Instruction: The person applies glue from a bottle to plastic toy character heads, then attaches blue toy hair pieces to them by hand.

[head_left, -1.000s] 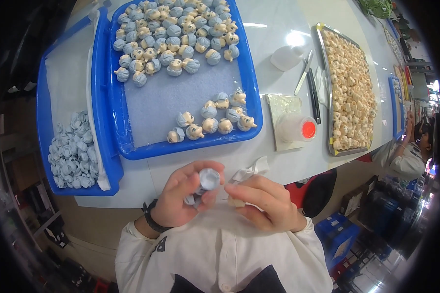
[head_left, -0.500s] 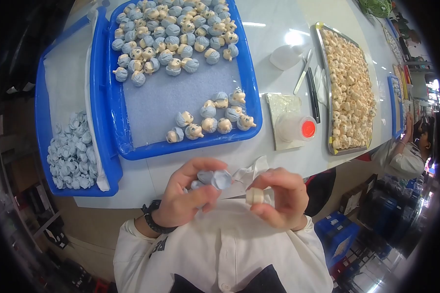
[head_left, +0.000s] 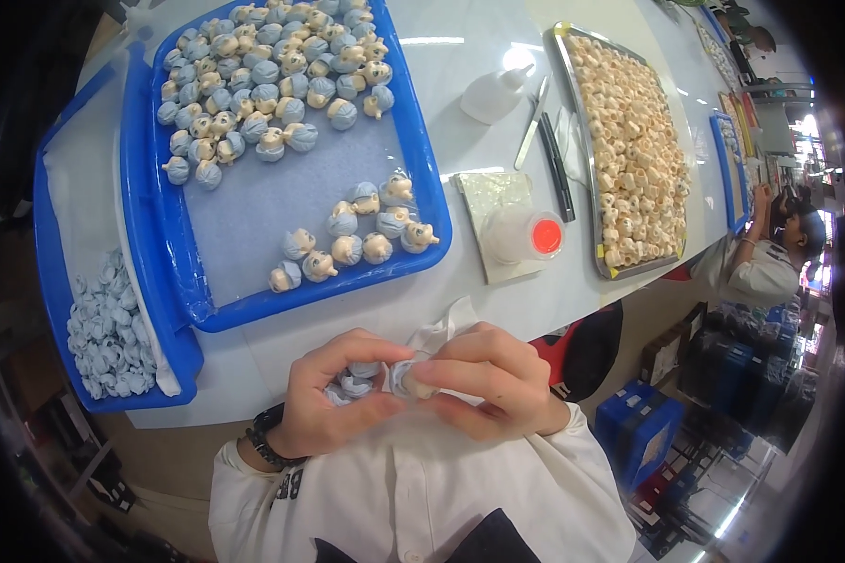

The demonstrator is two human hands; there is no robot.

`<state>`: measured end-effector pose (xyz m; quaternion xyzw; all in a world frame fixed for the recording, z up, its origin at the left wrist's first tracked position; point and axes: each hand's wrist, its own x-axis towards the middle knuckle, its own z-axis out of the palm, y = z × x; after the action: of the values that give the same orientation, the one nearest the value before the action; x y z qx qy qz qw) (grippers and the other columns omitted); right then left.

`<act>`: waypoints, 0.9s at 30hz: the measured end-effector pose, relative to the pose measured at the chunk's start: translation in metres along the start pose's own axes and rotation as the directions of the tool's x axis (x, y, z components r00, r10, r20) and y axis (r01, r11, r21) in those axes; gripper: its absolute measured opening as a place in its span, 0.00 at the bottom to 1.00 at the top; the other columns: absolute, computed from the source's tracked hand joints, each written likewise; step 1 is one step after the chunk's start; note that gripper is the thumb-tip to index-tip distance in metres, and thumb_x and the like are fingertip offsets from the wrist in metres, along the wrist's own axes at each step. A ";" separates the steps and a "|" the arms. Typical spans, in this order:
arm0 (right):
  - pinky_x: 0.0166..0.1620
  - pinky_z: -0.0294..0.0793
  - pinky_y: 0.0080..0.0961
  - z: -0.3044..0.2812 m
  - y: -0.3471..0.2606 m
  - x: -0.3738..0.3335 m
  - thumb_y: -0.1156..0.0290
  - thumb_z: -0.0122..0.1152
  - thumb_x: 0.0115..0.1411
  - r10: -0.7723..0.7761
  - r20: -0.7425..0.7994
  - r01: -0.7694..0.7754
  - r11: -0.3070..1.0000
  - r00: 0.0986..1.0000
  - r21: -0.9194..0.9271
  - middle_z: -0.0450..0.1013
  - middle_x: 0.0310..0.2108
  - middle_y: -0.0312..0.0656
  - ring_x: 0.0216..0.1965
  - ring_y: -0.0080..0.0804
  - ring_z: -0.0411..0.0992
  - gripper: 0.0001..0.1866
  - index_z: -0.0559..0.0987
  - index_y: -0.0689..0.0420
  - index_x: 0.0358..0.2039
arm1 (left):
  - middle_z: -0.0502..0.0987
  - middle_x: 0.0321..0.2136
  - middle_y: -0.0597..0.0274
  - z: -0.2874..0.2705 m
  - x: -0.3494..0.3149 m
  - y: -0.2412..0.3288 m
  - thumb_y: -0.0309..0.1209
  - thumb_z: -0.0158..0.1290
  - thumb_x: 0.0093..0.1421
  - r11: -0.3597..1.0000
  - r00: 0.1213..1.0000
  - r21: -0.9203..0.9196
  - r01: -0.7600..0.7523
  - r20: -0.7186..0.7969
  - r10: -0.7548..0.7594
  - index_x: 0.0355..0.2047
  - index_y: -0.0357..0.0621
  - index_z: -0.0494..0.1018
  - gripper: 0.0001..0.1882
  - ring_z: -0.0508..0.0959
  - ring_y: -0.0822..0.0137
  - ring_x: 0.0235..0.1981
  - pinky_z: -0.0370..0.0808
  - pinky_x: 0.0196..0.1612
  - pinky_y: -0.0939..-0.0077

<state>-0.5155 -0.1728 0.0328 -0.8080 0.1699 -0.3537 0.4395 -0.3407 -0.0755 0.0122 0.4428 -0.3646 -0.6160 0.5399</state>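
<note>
Just below the middle of the frame, the left hand [head_left: 324, 394] is pinching a blue-grey hair piece [head_left: 397, 375] between thumb and forefinger, while its other fingers are curling around spare hair pieces [head_left: 357, 382]. The right hand [head_left: 493, 385] is pinching a beige doll-head piece [head_left: 422, 388] between thumb and fingertips, right up against the hair piece.

The two parts could be meeting crooked, since the fingers are covering much of the join; an uneven push might be denting the hair piece if it is soft. The spare pieces could be slipping from the left palm, because thumb and forefinger are already busy with another. As both hands are working in front of the table edge, a dropped part might be falling onto the shirt [head_left: 385, 507] or the floor.

The fingers are hiding most of the doll-head piece, so whether it is showing a face cannot be told, nor how deep it is sitting. The spare pieces are partly covered, making their number unclear. At the upper left, the frame is cutting off the far end of the blue tray [head_left: 324, 298] of haired doll heads [head_left: 345, 249].
</note>
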 end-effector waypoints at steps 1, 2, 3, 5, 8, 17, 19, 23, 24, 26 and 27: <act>0.24 0.68 0.22 -0.007 0.001 -0.002 0.80 0.69 0.38 -0.003 0.004 0.003 1.000 1.000 0.002 0.72 0.26 0.42 0.23 0.30 0.70 0.21 0.77 0.62 0.37 | 0.73 0.36 0.64 -0.001 -0.002 0.001 0.26 0.59 0.50 0.999 0.999 -0.028 0.038 -0.005 -0.038 0.43 0.37 0.72 0.19 0.68 0.79 0.32 0.65 0.36 0.85; 0.24 0.69 0.22 -0.020 0.003 -0.005 0.81 0.68 0.36 -0.029 -0.042 0.029 1.000 0.999 0.000 0.72 0.27 0.42 0.24 0.31 0.70 0.22 0.77 0.62 0.37 | 0.73 0.36 0.63 -0.002 -0.004 0.001 0.26 0.59 0.50 0.996 0.997 -0.056 0.075 -0.010 -0.076 0.43 0.37 0.72 0.19 0.69 0.78 0.32 0.65 0.37 0.85; 0.25 0.70 0.21 -0.031 0.000 -0.008 0.82 0.67 0.35 -0.048 -0.095 0.046 0.999 0.994 -0.017 0.73 0.27 0.42 0.25 0.31 0.71 0.22 0.78 0.62 0.37 | 0.73 0.36 0.63 -0.002 -0.005 0.000 0.26 0.59 0.50 0.995 0.997 -0.061 0.075 0.001 -0.075 0.43 0.37 0.72 0.19 0.69 0.78 0.32 0.65 0.37 0.85; 0.31 0.70 0.22 -0.043 -0.011 -0.007 0.85 0.64 0.35 0.000 -0.554 -0.150 0.963 0.832 -0.225 0.73 0.29 0.45 0.29 0.33 0.72 0.19 0.79 0.63 0.33 | 0.73 0.34 0.61 -0.002 -0.008 -0.001 0.28 0.56 0.53 0.953 0.983 -0.252 0.170 -0.022 -0.181 0.45 0.37 0.68 0.20 0.68 0.79 0.28 0.66 0.31 0.86; 0.33 0.69 0.22 -0.070 -0.001 0.004 0.86 0.63 0.36 0.135 -0.541 -0.362 0.868 0.830 -0.339 0.72 0.28 0.45 0.30 0.33 0.71 0.18 0.79 0.63 0.32 | 0.72 0.31 0.60 -0.005 -0.005 -0.002 0.30 0.52 0.55 0.765 0.969 -0.598 0.237 0.090 -0.229 0.47 0.39 0.63 0.20 0.66 0.80 0.23 0.63 0.22 0.86; 0.33 0.68 0.22 -0.073 0.010 0.016 0.85 0.62 0.42 0.187 -0.275 -0.317 0.758 0.943 -0.570 0.71 0.30 0.43 0.30 0.33 0.70 0.17 0.79 0.60 0.36 | 0.68 0.40 0.54 -0.008 -0.003 -0.016 0.42 0.47 0.59 0.442 0.959 -0.854 0.273 0.208 -0.192 0.48 0.44 0.60 0.22 0.67 0.72 0.29 0.66 0.25 0.80; 0.33 0.68 0.22 -0.073 0.012 0.015 0.85 0.62 0.42 0.196 -0.270 -0.322 0.749 0.943 -0.579 0.71 0.30 0.43 0.30 0.33 0.70 0.17 0.79 0.60 0.36 | 0.67 0.41 0.54 -0.004 -0.002 -0.014 0.43 0.46 0.60 0.382 0.948 -0.877 0.292 0.211 -0.239 0.48 0.44 0.60 0.21 0.67 0.69 0.33 0.67 0.28 0.78; 0.33 0.69 0.23 -0.074 0.015 0.013 0.84 0.62 0.42 0.207 -0.266 -0.329 0.730 0.942 -0.599 0.71 0.30 0.43 0.30 0.34 0.70 0.17 0.79 0.60 0.36 | 0.66 0.43 0.54 -0.003 -0.001 -0.009 0.44 0.43 0.62 0.400 0.928 -0.853 0.334 0.223 -0.298 0.50 0.47 0.59 0.20 0.67 0.63 0.41 0.70 0.31 0.75; 0.33 0.69 0.23 -0.073 0.016 0.013 0.84 0.62 0.42 0.207 -0.264 -0.328 0.732 0.942 -0.597 0.71 0.30 0.43 0.30 0.34 0.70 0.17 0.79 0.60 0.36 | 0.66 0.43 0.54 -0.002 -0.001 -0.008 0.44 0.43 0.62 0.400 0.929 -0.854 0.331 0.220 -0.299 0.50 0.47 0.59 0.20 0.67 0.63 0.41 0.70 0.31 0.75; 0.33 0.69 0.23 -0.072 0.017 0.012 0.84 0.63 0.42 0.209 -0.273 -0.335 0.736 0.939 -0.588 0.71 0.30 0.43 0.30 0.34 0.70 0.16 0.79 0.60 0.35 | 0.66 0.42 0.54 0.000 0.000 -0.007 0.44 0.42 0.63 0.441 0.931 -0.834 0.330 0.212 -0.296 0.51 0.47 0.58 0.21 0.69 0.67 0.34 0.69 0.25 0.80; 0.33 0.69 0.23 -0.072 0.016 0.012 0.84 0.63 0.42 0.209 -0.273 -0.335 0.737 0.939 -0.587 0.71 0.30 0.43 0.30 0.34 0.70 0.16 0.79 0.60 0.35 | 0.66 0.42 0.54 -0.002 0.000 -0.009 0.44 0.42 0.63 0.442 0.931 -0.834 0.330 0.211 -0.297 0.51 0.47 0.58 0.21 0.69 0.67 0.34 0.69 0.25 0.80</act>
<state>-0.5588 -0.2316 0.0506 -0.8364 0.4350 -0.2837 0.1752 -0.3419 -0.0741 0.0030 0.1655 0.0681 -0.8105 0.5578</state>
